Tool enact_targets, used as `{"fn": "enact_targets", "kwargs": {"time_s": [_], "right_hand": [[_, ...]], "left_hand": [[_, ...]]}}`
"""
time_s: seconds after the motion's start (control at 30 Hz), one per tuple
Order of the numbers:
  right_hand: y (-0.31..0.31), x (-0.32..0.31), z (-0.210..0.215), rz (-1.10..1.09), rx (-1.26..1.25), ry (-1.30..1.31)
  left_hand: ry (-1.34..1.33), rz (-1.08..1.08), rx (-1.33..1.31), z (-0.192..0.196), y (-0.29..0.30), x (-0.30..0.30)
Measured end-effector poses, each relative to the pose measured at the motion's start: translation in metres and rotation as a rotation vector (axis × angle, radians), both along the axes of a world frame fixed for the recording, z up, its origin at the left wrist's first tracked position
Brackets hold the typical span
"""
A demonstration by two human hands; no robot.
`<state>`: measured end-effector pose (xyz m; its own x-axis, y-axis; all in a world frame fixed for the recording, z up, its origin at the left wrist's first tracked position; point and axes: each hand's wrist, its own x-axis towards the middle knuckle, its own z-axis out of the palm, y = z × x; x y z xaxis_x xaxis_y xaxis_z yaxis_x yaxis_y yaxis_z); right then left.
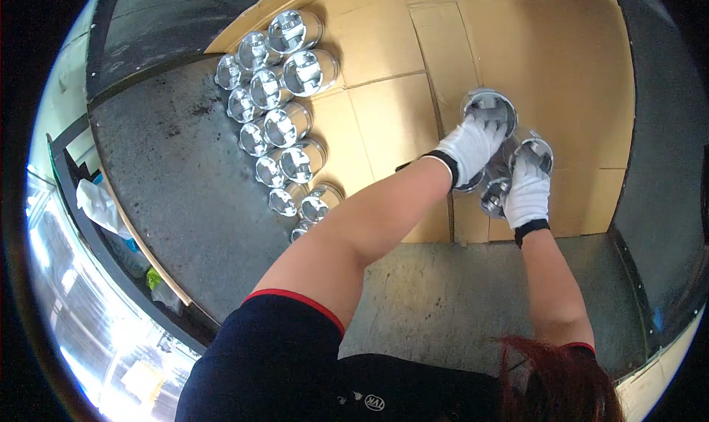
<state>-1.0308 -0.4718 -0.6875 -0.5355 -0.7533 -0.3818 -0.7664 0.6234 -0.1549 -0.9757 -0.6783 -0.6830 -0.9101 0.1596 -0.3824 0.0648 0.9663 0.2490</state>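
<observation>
Flattened brown cardboard sheets (517,45) cover the far part of a rough grey floor (185,193), with dark raised borders running along the left and right sides. At the left rim, beyond a pale wooden edge, a bright area holds a white rag (100,204) and small green and blue items too blurred to tell apart. Two rows of shiny metal cylinders (284,119) stand upright along the left edge of the cardboard, touching one another and running from the far end toward the person's arm. Between those rows and the hands the cardboard lies bare, and more bare cardboard stretches beyond the hands.

Both hands wear white gloves with dark cuffs. The left hand (469,150) is curled over a small cluster of metal cylinders (496,174), its fingers closed around the rim of the farthest one. The right hand (527,193) rests on the near right of that cluster, fingers bent around another cylinder's rim.
</observation>
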Motion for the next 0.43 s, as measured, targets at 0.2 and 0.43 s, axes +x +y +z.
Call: {"fn": "enact_targets", "kwargs": {"time_s": [0.2,0.43], "right_hand": [[0.007,-0.006,-0.009,0.051,0.183,-0.065],[0.008,-0.007,-0.025,-0.059,0.353,-0.150]], "left_hand": [[0.007,0.109,0.069,0.001,-0.018,0.004],[0.191,0.484,0.175,0.052,-0.141,0.012]]}}
